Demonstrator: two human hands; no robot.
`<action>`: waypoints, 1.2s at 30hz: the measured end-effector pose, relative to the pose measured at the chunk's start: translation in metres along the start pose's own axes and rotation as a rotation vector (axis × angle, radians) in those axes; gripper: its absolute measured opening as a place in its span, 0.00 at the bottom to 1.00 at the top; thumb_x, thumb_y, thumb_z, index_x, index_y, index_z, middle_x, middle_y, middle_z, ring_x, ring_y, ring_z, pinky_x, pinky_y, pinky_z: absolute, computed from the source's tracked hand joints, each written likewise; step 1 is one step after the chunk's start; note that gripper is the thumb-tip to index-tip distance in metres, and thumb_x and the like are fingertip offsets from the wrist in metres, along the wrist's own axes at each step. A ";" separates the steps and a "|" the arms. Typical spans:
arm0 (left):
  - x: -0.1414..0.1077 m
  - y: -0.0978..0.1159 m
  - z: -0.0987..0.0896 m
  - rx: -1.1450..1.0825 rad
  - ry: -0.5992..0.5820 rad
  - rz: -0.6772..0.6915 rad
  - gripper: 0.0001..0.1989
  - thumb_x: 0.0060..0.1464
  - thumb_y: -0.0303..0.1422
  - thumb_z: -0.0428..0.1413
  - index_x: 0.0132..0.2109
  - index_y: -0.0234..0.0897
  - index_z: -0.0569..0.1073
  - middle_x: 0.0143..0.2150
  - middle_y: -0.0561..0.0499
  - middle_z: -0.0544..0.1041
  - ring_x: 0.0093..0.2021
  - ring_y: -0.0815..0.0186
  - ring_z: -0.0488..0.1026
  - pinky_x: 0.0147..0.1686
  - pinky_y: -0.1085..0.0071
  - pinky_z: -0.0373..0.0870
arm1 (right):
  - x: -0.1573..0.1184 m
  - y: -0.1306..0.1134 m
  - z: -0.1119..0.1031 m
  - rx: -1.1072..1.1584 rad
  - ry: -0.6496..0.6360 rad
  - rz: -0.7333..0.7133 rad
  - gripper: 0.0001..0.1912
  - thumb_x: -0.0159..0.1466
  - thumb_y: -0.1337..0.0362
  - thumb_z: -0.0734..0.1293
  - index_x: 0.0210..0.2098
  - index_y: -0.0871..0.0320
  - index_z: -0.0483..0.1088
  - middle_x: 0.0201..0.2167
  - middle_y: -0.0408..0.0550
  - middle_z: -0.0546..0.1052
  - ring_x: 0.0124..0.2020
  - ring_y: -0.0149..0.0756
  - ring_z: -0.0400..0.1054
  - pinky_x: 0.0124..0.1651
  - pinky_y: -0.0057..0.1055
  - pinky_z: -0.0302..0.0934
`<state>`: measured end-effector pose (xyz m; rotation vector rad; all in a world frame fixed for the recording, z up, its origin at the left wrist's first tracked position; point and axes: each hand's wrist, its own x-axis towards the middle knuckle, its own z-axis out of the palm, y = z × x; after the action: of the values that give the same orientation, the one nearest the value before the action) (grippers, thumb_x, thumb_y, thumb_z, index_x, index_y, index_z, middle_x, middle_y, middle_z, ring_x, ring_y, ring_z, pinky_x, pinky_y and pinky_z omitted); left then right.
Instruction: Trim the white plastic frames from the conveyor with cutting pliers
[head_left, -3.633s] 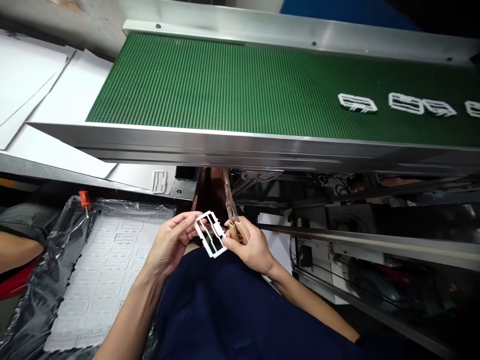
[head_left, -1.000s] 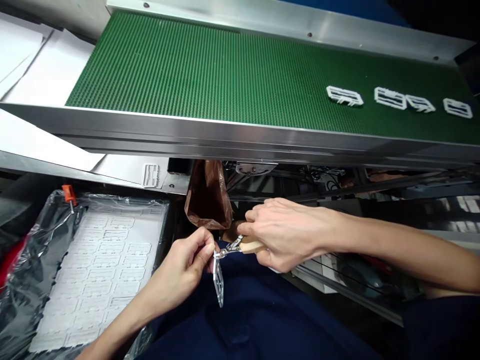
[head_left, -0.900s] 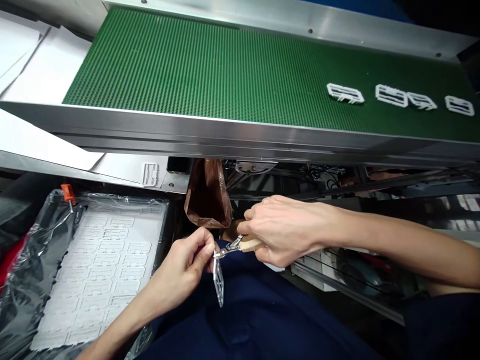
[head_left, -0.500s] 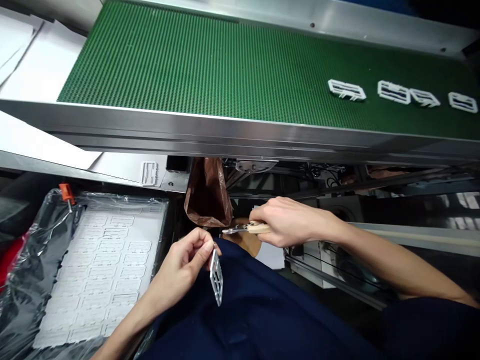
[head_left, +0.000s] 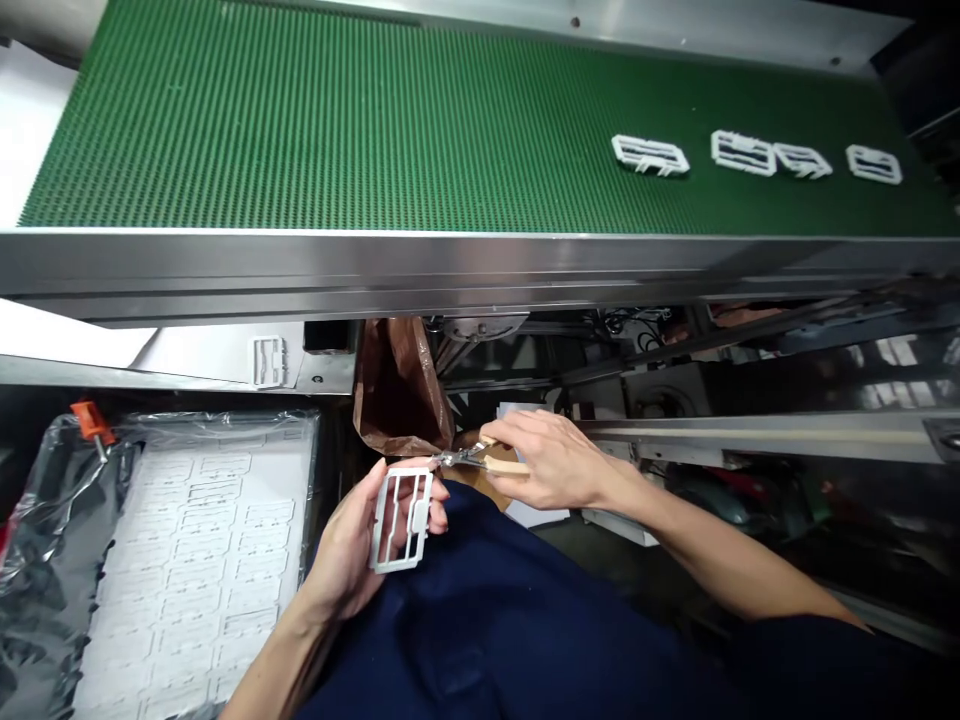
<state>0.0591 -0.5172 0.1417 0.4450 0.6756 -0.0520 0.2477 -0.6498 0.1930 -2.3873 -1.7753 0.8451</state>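
As left hand (head_left: 346, 558) holds plastic frame (head_left: 384, 525), right hand (head_left: 551, 462) grips nippers (head_left: 506, 466).

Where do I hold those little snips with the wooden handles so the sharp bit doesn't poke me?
Hold the wooden handles and come from the right, like the right hand does. The handles stick out that way, while the metal tips point left toward the white plastic frame.
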 end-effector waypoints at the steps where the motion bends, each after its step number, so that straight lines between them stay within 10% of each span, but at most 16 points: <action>1: -0.001 0.001 0.002 -0.004 -0.001 -0.009 0.21 0.60 0.42 0.46 0.49 0.30 0.71 0.36 0.42 0.77 0.31 0.61 0.74 0.35 0.67 0.71 | 0.000 -0.001 0.000 -0.033 0.013 -0.014 0.17 0.59 0.58 0.62 0.46 0.56 0.65 0.34 0.46 0.70 0.36 0.35 0.64 0.41 0.31 0.54; 22: -0.008 -0.002 0.003 0.072 0.006 -0.033 0.22 0.60 0.43 0.46 0.48 0.29 0.72 0.35 0.43 0.76 0.27 0.66 0.71 0.27 0.72 0.69 | 0.003 -0.012 -0.007 -0.100 -0.030 -0.080 0.10 0.58 0.57 0.62 0.33 0.57 0.69 0.24 0.43 0.69 0.22 0.27 0.56 0.25 0.28 0.36; 31: -0.002 0.007 0.002 -0.197 -0.078 -0.084 0.23 0.63 0.38 0.42 0.50 0.25 0.72 0.36 0.42 0.75 0.32 0.63 0.72 0.35 0.68 0.73 | 0.017 -0.010 0.006 0.601 0.181 0.237 0.14 0.61 0.54 0.61 0.29 0.60 0.63 0.24 0.39 0.67 0.26 0.25 0.58 0.31 0.24 0.52; 36: 0.003 0.007 0.004 -0.215 -0.097 -0.110 0.23 0.64 0.35 0.39 0.44 0.24 0.76 0.35 0.40 0.76 0.33 0.61 0.74 0.34 0.67 0.74 | 0.037 -0.026 0.023 0.856 0.242 0.123 0.09 0.59 0.59 0.63 0.34 0.59 0.62 0.30 0.41 0.70 0.30 0.27 0.64 0.34 0.24 0.57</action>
<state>0.0651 -0.5116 0.1449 0.1968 0.6023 -0.1028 0.2218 -0.6143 0.1686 -1.9069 -0.9019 1.0023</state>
